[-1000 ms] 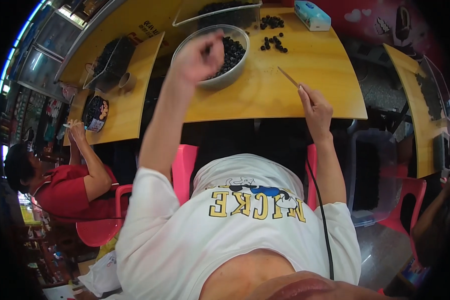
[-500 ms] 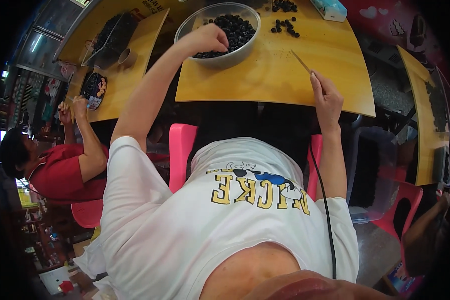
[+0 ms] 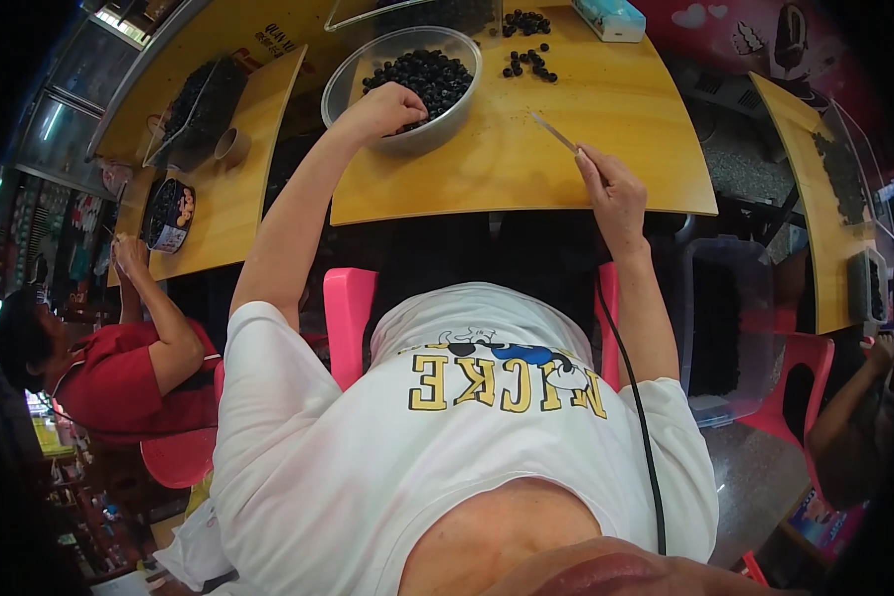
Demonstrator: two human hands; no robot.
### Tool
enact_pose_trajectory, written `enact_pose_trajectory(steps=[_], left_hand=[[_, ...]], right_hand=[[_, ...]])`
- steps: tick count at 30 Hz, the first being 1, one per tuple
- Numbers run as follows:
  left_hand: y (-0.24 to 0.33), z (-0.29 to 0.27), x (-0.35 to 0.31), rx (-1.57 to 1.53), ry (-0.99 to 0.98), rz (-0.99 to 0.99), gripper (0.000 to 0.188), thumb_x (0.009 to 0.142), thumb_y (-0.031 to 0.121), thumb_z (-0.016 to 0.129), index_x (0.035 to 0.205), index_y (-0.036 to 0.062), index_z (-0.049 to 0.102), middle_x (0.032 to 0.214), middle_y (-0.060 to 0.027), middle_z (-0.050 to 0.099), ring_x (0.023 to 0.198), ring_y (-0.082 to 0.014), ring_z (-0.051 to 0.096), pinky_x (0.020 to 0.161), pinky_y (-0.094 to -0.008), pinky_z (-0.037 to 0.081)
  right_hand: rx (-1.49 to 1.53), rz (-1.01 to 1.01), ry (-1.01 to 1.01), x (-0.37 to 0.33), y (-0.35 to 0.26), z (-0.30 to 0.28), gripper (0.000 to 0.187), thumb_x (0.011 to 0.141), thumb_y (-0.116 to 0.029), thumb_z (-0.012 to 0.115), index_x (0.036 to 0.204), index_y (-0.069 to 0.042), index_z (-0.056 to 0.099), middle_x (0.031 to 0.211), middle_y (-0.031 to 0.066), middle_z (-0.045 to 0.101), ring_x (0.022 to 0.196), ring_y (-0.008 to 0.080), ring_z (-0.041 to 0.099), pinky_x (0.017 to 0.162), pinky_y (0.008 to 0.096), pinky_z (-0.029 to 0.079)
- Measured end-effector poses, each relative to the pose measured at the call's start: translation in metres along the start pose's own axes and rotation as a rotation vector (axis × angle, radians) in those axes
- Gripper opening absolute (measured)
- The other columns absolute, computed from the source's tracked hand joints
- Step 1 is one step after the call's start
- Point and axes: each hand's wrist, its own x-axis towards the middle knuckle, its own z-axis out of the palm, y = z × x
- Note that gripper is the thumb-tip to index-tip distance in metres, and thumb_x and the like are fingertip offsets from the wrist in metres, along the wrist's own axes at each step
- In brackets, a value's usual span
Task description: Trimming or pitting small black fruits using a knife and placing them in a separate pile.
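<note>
The left hand (image 3: 389, 104) reaches into the metal bowl (image 3: 353, 72), fingers curled among the dark berries (image 3: 422, 72). The right hand (image 3: 611, 189) pinches a thin stick (image 3: 554, 132) over the yellow table (image 3: 526, 169). Only a small pile of berries (image 3: 528, 62) lies apart, so most work seems left.

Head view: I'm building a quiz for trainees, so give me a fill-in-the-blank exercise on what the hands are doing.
1. The left hand reaches into the metal ____ of dark berries.
2. The right hand holds a thin ____.
3. A small pile of loose berries lies on the ____ table.

Missing words: bowl; stick; yellow
</note>
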Motion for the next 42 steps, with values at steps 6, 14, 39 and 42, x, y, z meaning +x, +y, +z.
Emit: enact_pose_trajectory(steps=[6, 14, 39, 42], left_hand=[[-0.015, -0.004, 0.001, -0.099, -0.1, 0.082, 0.022, 0.081, 0.006, 0.059, 0.1, 0.0016, 0.067, 0.077, -0.0016, 0.065, 0.067, -0.0089, 0.056, 0.062, -0.0244, 0.046], [-0.002, 0.002, -0.012, -0.199, 0.198, 0.152, 0.016, 0.081, 0.007, 0.065, 0.096, 0.0021, 0.068, 0.076, -0.0029, 0.064, 0.068, -0.0107, 0.059, 0.062, -0.0256, 0.048], [0.065, 0.115, -0.08, -2.034, -0.475, 0.19, 0.017, 0.091, 0.007, 0.055, 0.106, -0.0011, 0.055, 0.102, -0.0144, 0.061, 0.093, -0.0197, 0.062, 0.08, -0.0294, 0.053], [0.066, 0.116, -0.083, -2.072, -0.496, 0.209, 0.02, 0.091, 0.008, 0.056, 0.108, -0.0022, 0.053, 0.104, -0.0173, 0.06, 0.093, -0.0221, 0.062, 0.081, -0.0307, 0.053]], right_hand=[[-0.017, 0.003, -0.008, 0.001, 0.0, 0.0, 0.021, 0.089, -0.016, 0.063, 0.102, -0.001, 0.068, 0.068, 0.0099, 0.059, 0.059, 0.0149, 0.054, 0.056, 0.0256, 0.042], [-0.009, 0.022, -0.025, 0.002, -0.001, -0.003, 0.02, 0.089, -0.016, 0.063, 0.102, -0.001, 0.068, 0.071, 0.0108, 0.061, 0.062, 0.016, 0.057, 0.059, 0.0247, 0.044], [-0.008, -0.543, -0.014, -0.004, -0.056, -0.011, 0.035, 0.072, -0.021, 0.077, 0.104, -0.008, 0.07, 0.062, 0.0042, 0.056, 0.05, 0.0155, 0.051, 0.045, 0.0256, 0.039], [-0.026, -0.533, -0.009, -0.004, -0.056, -0.011, 0.036, 0.071, -0.022, 0.077, 0.104, -0.009, 0.07, 0.062, 0.0039, 0.057, 0.05, 0.0156, 0.051, 0.045, 0.0258, 0.039]])
